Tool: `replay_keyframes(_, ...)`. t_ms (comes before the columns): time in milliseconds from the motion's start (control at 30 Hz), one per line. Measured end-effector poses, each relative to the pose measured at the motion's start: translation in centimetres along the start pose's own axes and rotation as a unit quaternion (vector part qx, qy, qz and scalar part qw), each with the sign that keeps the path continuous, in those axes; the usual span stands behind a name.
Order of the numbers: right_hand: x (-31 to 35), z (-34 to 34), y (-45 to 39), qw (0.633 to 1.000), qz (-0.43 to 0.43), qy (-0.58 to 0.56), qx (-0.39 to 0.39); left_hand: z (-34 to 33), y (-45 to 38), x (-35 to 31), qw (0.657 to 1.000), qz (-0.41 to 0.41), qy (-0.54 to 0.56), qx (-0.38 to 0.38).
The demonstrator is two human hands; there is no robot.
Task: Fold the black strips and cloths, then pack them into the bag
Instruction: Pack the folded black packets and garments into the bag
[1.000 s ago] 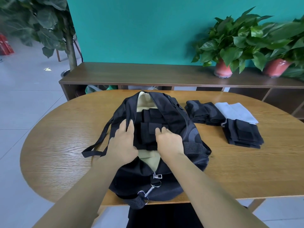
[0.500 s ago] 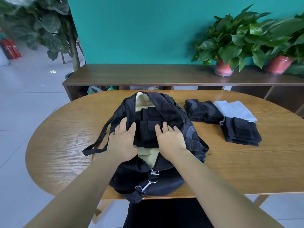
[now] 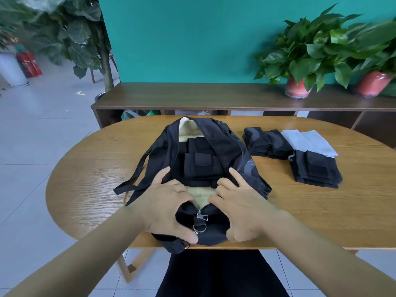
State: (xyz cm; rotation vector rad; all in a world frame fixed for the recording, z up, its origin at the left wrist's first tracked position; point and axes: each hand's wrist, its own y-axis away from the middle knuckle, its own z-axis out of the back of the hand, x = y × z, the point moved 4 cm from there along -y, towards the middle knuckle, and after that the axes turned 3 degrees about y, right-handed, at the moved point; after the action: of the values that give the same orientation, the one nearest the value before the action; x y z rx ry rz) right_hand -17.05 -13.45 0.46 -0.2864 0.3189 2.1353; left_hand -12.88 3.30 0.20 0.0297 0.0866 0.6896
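Black bag [image 3: 222, 146] lies lengthwise, opening seemingly upward.

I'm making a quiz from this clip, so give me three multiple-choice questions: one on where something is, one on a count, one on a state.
1. Where are the folded black stacks still outside the bag?
A. On the table, right of the bag
B. On the shelf
C. On the floor

2. How many red pots stand on the shelf?
A. One
B. Two
C. Four

3. The bag's zipper is:
A. Fully closed
B. Open
C. Torn off

Answers:
1 A: the stacks lie on the table, right of the bag.
2 B: two pots show.
3 B: packed strips show inside.
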Motion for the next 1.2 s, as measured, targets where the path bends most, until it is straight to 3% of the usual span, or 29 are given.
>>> replay_keyframes(100,-0.1,-0.1,0.6,1.0,0.012,0.024,-0.013,-0.3,0.8,-0.1,0.997,-0.001,-0.071,-0.005)
replay_keyframes(233,-0.8,-0.6,0.8,0.995,0.012,0.042,-0.085,-0.6,0.7,-0.4,0.994,-0.031,-0.081,-0.071)
replay_keyframes(500,-2.3,-0.9,1.1,0.999,-0.019,0.03,-0.026,-0.4,-0.8,-1.4,0.998,-0.019,-0.066,-0.008)
replay_keyframes(600,-2.4,-1.1,1.8,0.994,-0.023,0.066,-0.083,-0.7,-0.3,-1.1,0.997,-0.029,-0.065,-0.018)
replay_keyframes(833,-2.6,-1.7,2.0,0.987,-0.037,0.103,-0.118,-1.7,0.8,-1.2,0.991,-0.029,-0.07,-0.107)
replay_keyframes(1067,-3.4,-1.7,1.8,0.98,-0.082,0.089,-0.158,-0.2,-0.2,-0.4,0.993,0.074,0.064,0.068)
replay_keyframes(1133,-3.4,-2.1,2.0,0.979,-0.084,0.088,-0.164,0.9,-0.6,-0.8,0.976,0.088,0.188,0.067)
replay_keyframes(1200,-3.5,-2.4,2.2,0.979,-0.084,0.082,-0.165,1.9,-1.5,-0.2,0.972,0.084,0.219,0.004)
